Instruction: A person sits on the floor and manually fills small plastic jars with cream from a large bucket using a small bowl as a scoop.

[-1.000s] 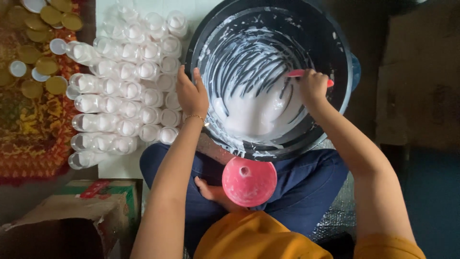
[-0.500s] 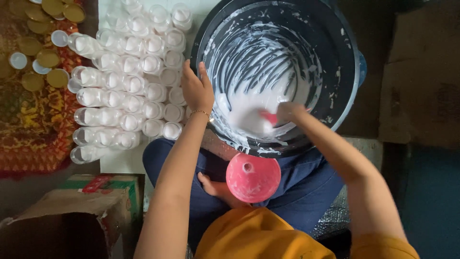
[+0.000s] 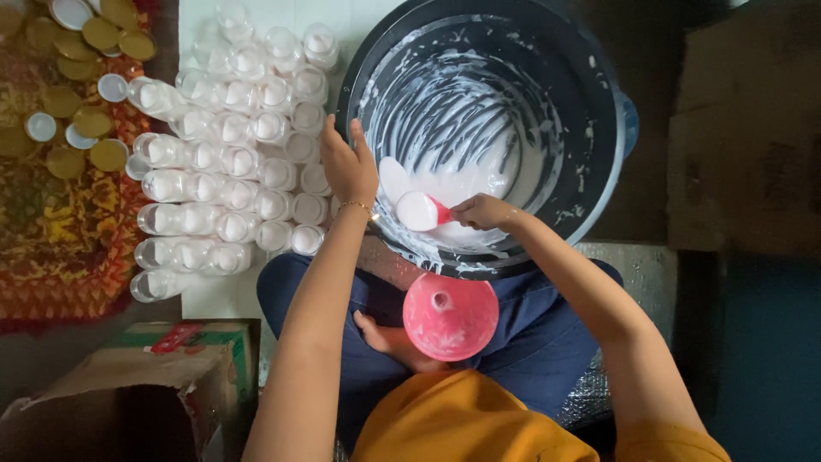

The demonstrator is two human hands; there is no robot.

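Observation:
A large dark basin [image 3: 599, 103] smeared with white cream leans toward me. My left hand [image 3: 348, 164] grips its near left rim. My right hand [image 3: 481, 210] reaches inside and holds a red-handled spoon [image 3: 421, 210] whose bowl is heaped with white cream, low near the basin's front wall. A pool of the cream [image 3: 462, 184] lies at the bottom. A pink funnel [image 3: 450, 315] sits in my lap just below the basin, between my blue-trousered legs.
Several small clear bottles [image 3: 222, 162] filled with white cream stand packed together on a white surface left of the basin. Gold and white lids [image 3: 77, 94] lie on a patterned red cloth at far left. A cardboard box [image 3: 128, 393] sits at lower left.
My right hand has swept the spoon from the basin's right wall down and left to its front, gathering cream into the spoon. My left hand has stayed on the rim.

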